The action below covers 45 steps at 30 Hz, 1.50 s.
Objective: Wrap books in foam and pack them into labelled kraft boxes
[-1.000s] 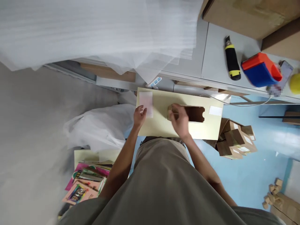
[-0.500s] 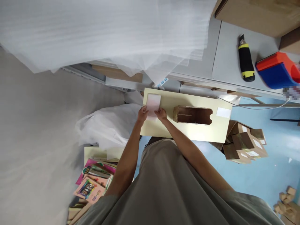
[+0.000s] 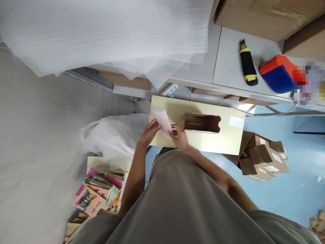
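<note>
A pale pinkish-white packet, seemingly wrapped in foam sheet, is tilted between my two hands above the cream board. My left hand grips its left edge with thumb and fingers. On the other side, my right hand has its fingers closed on the lower right edge. What is inside the wrapping cannot be made out. Just right of my right hand, an open cardboard box lies on the board, its inside facing up. A white label is at the board's right end.
White foam sheets overhang the grey table. A utility knife and a red-and-blue tape dispenser lie there beside large cartons. Small boxes are heaped at right. Books and a white plastic bag are at left.
The packet has gone from lying nearly straight on the board to being tilted, its lower end swung right. My right hand has moved lower along its edge. The view has shifted slightly.
</note>
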### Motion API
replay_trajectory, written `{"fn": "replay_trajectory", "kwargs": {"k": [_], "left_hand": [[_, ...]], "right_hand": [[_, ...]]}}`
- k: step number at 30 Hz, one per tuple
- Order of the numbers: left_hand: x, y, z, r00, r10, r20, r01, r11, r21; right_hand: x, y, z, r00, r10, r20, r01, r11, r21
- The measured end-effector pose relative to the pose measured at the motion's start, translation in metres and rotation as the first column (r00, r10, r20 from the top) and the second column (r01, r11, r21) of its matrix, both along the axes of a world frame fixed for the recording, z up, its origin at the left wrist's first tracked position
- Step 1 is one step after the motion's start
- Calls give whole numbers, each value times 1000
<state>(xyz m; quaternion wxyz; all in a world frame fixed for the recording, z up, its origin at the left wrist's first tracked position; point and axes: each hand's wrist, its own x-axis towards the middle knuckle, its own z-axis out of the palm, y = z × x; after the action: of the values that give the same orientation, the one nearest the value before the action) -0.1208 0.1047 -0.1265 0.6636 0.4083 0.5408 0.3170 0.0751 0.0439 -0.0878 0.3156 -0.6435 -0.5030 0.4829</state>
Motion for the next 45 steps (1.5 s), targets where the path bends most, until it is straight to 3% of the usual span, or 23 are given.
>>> {"fn": "replay_trajectory", "kwargs": {"k": [5,9,13,17,24,29,35,45], "left_hand": [[23,-7,63,998,-58,3,57,998,36],[55,-12,104,986,-148,-79,155,984,90],[91,-17,133,957,-273,-103,288,937,195],[120,-22,145,928,-306,-214,354,903,245],[162,-10,149,913,-247,-325,371,836,405],[188,1,133,833,-190,-519,469,741,481],[206,3,104,670,-225,-707,631,674,384],[221,3,72,388,-354,-851,815,563,137]], "right_hand": [[55,-20,51,997,-60,-49,67,987,147],[94,-29,76,988,-125,-92,141,968,205],[129,-42,84,982,-133,-131,164,951,261],[158,-50,77,983,-172,-61,181,959,217],[209,-35,36,989,-111,93,86,967,240],[242,-34,1,941,-56,333,-2,985,172],[256,-46,-23,931,4,365,-47,993,109],[258,-54,-29,957,-20,289,-16,992,125]]}}
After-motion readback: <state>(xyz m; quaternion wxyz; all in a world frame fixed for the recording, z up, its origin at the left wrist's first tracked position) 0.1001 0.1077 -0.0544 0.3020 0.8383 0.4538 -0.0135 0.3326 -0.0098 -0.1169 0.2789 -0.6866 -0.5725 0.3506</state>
